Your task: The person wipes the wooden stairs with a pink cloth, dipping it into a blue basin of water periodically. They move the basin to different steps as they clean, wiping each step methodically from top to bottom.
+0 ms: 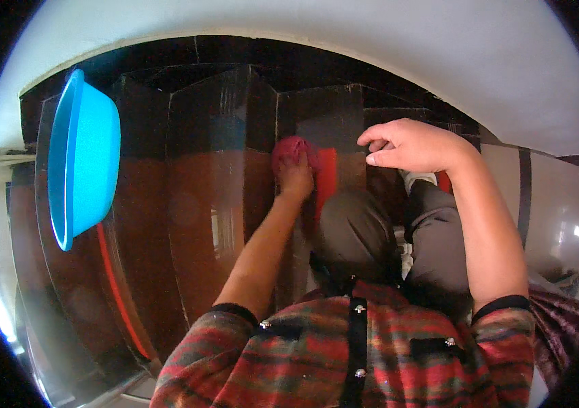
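Observation:
A crumpled red-pink cloth (294, 151) is pressed against the dark polished stone stairs (208, 194) near the middle of the view. My left hand (295, 176) is on it, with the fingers partly sunk in its folds. To the right, my right hand (406, 145) is raised above my bent leg, the fingers curled loosely and apart from the thumb, with nothing seen in them. A bright blue plastic basin (93, 158) stands on a step at the left and looks tilted in this bent view; its inside is mostly hidden.
Red strips (326, 176) run along some steps, one beside the cloth. A white wall (350, 25) with dark skirting curves along the far side. My knees in dark trousers (356, 234) are close below my hands. Pale floor tiles (549, 194) lie at the right.

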A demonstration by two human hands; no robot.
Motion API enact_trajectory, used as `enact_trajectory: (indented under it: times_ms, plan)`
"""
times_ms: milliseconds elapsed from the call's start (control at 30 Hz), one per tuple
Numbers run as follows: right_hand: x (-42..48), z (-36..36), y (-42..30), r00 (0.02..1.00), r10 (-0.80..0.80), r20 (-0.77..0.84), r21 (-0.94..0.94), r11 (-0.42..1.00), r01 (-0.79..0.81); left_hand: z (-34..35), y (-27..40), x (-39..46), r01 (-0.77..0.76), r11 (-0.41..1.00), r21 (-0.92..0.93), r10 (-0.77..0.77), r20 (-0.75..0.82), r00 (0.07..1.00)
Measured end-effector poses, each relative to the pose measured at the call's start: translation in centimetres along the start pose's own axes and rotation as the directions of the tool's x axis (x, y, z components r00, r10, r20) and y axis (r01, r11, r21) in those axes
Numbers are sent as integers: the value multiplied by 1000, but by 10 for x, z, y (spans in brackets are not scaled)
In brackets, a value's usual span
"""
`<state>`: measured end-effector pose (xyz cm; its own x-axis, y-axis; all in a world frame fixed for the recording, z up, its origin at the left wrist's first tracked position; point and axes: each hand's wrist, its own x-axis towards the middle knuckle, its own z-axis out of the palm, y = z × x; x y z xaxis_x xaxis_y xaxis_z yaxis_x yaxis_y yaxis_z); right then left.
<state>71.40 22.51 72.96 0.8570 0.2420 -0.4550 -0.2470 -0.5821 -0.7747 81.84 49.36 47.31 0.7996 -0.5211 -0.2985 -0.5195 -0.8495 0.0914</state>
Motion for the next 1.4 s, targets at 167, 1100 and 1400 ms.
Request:
enact_trajectory:
  times_ms: [167,1100,1400]
  plan:
    - [5,1,4,999,25,-24,-24,999,-25,-9,-3,37,-8,997,-75,4,-43,999]
    - [10,11,-9,1000,24,7,-46,999,-23,39,-22,-206,-165,973,-160,146,-127,981]
    - [4,10,-10,1000,14,21,-1,1000,-14,9,-3,-55,-169,973,-157,140,-179,974]
